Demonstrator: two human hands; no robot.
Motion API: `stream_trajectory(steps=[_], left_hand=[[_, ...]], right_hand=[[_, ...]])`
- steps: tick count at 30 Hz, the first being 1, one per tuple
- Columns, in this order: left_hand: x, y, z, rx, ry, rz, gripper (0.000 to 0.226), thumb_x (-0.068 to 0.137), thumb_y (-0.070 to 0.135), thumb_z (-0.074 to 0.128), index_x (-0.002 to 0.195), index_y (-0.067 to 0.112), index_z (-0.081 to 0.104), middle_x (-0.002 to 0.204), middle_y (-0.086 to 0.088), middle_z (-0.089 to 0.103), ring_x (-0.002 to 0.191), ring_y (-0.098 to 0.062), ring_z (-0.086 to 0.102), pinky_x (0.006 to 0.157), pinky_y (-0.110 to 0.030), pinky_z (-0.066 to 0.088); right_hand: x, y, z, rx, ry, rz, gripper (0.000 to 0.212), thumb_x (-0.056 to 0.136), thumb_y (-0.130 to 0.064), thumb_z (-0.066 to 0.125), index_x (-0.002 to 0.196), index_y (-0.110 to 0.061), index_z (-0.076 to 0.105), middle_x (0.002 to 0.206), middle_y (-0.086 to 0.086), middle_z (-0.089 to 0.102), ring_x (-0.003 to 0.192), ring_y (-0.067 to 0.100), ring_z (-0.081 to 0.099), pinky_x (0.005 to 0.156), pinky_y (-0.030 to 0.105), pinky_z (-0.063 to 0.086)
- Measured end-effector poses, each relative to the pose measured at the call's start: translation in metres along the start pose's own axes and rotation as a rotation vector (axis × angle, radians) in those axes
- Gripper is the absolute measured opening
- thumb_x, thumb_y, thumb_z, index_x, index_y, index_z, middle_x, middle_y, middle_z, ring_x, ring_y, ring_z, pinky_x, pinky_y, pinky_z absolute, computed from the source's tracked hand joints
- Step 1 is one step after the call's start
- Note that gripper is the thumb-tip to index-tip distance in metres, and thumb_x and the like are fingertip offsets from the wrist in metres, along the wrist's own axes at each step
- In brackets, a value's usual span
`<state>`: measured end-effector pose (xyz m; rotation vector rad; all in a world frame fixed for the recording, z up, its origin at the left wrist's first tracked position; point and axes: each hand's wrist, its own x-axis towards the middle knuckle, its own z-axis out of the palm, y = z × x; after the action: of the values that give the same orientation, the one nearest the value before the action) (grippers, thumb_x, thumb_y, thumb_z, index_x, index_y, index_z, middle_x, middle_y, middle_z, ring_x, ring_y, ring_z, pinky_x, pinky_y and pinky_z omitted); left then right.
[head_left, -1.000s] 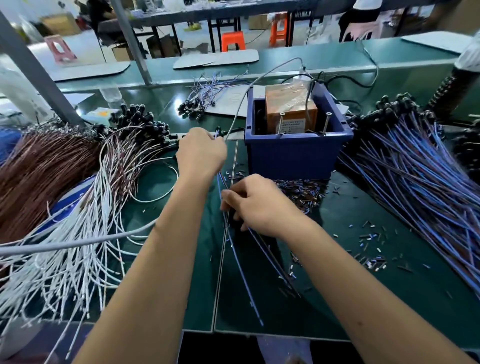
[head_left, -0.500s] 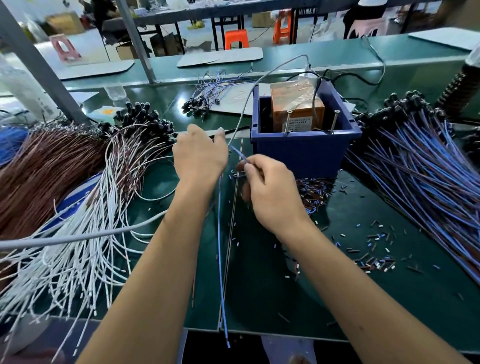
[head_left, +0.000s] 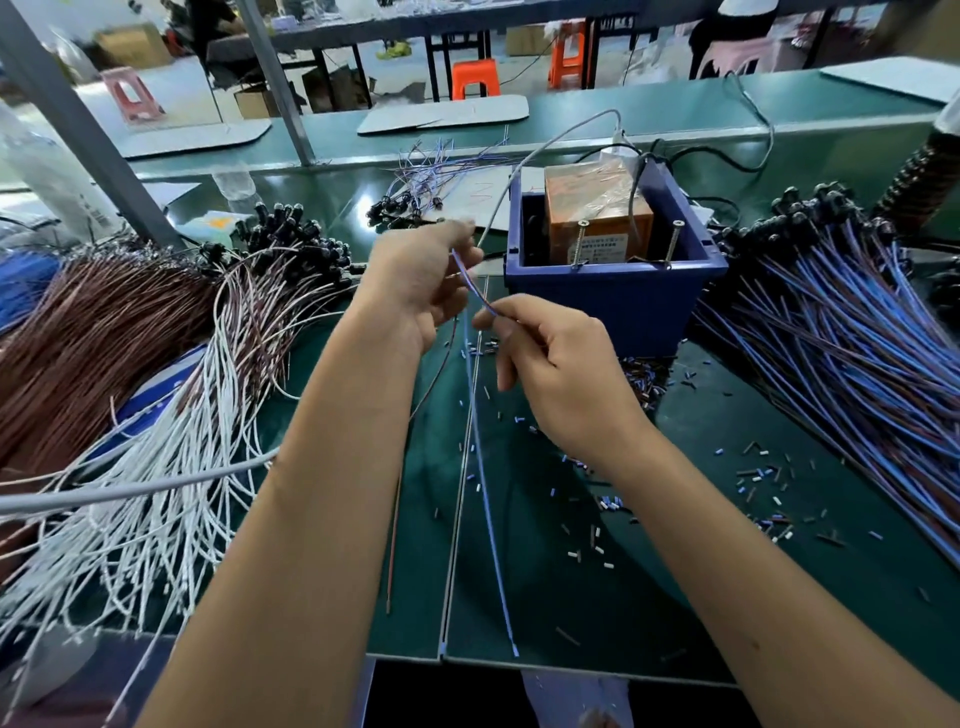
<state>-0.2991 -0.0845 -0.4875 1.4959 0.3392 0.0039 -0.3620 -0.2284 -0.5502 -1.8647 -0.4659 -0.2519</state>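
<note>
My left hand (head_left: 415, 280) is raised over the green bench and holds the upper part of a thin blue wire (head_left: 488, 499) between thumb and fingers. My right hand (head_left: 556, 364) pinches the same wire a little lower, just in front of the blue bin (head_left: 613, 296). Below my hands the wire hangs down toward the bench's near edge. A thin red-brown wire (head_left: 395, 519) hangs beside it from the left hand.
The bin holds an orange wrapped box (head_left: 597, 208) and two screws. Brown and white wire bundles (head_left: 130, 364) with black ends fill the left; blue wires (head_left: 841, 353) fan across the right. Cut insulation bits (head_left: 758, 483) litter the green mat (head_left: 649, 597). A grey cable (head_left: 130, 491) crosses the left.
My right hand rose from the mat to the wire just below my left hand. Both hands lifted the blue wire off the bench, so it now hangs.
</note>
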Motion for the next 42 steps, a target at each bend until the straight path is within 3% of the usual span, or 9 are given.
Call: stream_trajectory(steps=[7, 11, 15, 20, 26, 33, 36, 39, 42], left_hand=[[0.012, 0.005, -0.001, -0.256, 0.078, 0.039, 0.013, 0.101, 0.017, 0.06, 0.09, 0.011, 0.057, 0.055, 0.003, 0.06, 0.042, -0.008, 0.047, 0.041, -0.018, 0.038], [0.022, -0.001, -0.006, -0.185, 0.105, 0.029, 0.025, 0.102, 0.02, 0.063, 0.079, 0.013, 0.057, 0.045, 0.008, 0.044, 0.036, -0.005, 0.037, 0.037, -0.018, 0.031], [0.021, -0.001, -0.006, -0.026, 0.121, 0.1, 0.026, 0.104, 0.03, 0.06, 0.087, 0.014, 0.071, 0.059, 0.007, 0.041, 0.042, -0.005, 0.033, 0.04, -0.019, 0.029], [0.018, 0.006, 0.003, 0.091, 0.121, 0.218, 0.03, 0.099, 0.036, 0.068, 0.08, 0.013, 0.076, 0.073, 0.003, 0.058, 0.051, -0.01, 0.036, 0.048, -0.023, 0.034], [0.015, 0.005, 0.009, 0.104, -0.015, 0.083, 0.032, 0.104, 0.033, 0.056, 0.088, 0.015, 0.077, 0.067, 0.002, 0.045, 0.059, -0.012, 0.04, 0.053, -0.023, 0.037], [0.025, 0.001, 0.0, 0.094, 0.028, 0.07, 0.028, 0.105, 0.024, 0.056, 0.095, 0.007, 0.076, 0.07, 0.001, 0.061, 0.055, -0.009, 0.053, 0.046, -0.016, 0.046], [0.032, -0.003, -0.005, 0.257, 0.11, 0.159, 0.028, 0.104, 0.018, 0.058, 0.089, 0.003, 0.075, 0.069, -0.004, 0.064, 0.049, -0.015, 0.057, 0.045, -0.021, 0.046], [0.038, -0.008, -0.016, 0.57, 0.217, 0.267, 0.033, 0.099, 0.022, 0.06, 0.072, 0.012, 0.077, 0.066, -0.004, 0.071, 0.063, -0.026, 0.067, 0.059, -0.029, 0.053], [0.044, -0.014, -0.025, 0.733, 0.314, 0.318, 0.028, 0.093, 0.026, 0.06, 0.082, 0.009, 0.079, 0.081, -0.015, 0.076, 0.085, -0.038, 0.073, 0.084, -0.044, 0.062]], right_hand=[[-0.006, 0.015, -0.002, -0.149, -0.171, 0.094, 0.021, 0.107, -0.019, 0.055, 0.1, -0.018, 0.075, 0.064, -0.001, 0.067, 0.059, 0.021, 0.061, 0.061, 0.035, 0.051], [-0.005, 0.017, -0.004, -0.217, -0.176, 0.097, 0.02, 0.106, -0.02, 0.058, 0.101, -0.02, 0.078, 0.075, -0.005, 0.065, 0.064, 0.012, 0.058, 0.065, 0.034, 0.048], [-0.002, 0.014, -0.006, -0.244, -0.117, 0.101, 0.013, 0.104, -0.025, 0.061, 0.11, -0.015, 0.068, 0.095, -0.003, 0.065, 0.086, 0.015, 0.06, 0.081, 0.039, 0.051], [0.005, 0.006, 0.001, 0.0, -0.177, 0.238, 0.044, 0.104, -0.042, 0.059, 0.141, -0.019, 0.05, 0.103, -0.001, 0.075, 0.096, 0.015, 0.07, 0.088, 0.047, 0.058], [0.018, 0.008, 0.008, 0.176, -0.086, 0.235, 0.027, 0.109, -0.025, 0.056, 0.101, -0.004, 0.071, 0.085, 0.014, 0.077, 0.063, 0.022, 0.069, 0.059, 0.031, 0.055], [0.016, 0.016, 0.009, 0.21, 0.047, 0.266, 0.023, 0.105, -0.021, 0.061, 0.091, -0.01, 0.076, 0.081, 0.013, 0.075, 0.07, 0.02, 0.066, 0.073, 0.048, 0.058], [0.014, 0.016, 0.009, 0.318, 0.104, 0.304, 0.025, 0.106, -0.015, 0.058, 0.087, -0.011, 0.074, 0.079, 0.012, 0.075, 0.067, 0.02, 0.067, 0.065, 0.038, 0.058], [0.011, 0.014, 0.008, 0.349, 0.152, 0.252, 0.024, 0.106, -0.015, 0.057, 0.087, -0.015, 0.072, 0.082, 0.014, 0.076, 0.071, 0.025, 0.071, 0.064, 0.033, 0.059], [0.01, 0.007, 0.004, 0.348, 0.235, 0.132, 0.023, 0.107, -0.017, 0.056, 0.091, -0.016, 0.072, 0.086, 0.011, 0.077, 0.078, 0.028, 0.073, 0.069, 0.031, 0.061]])
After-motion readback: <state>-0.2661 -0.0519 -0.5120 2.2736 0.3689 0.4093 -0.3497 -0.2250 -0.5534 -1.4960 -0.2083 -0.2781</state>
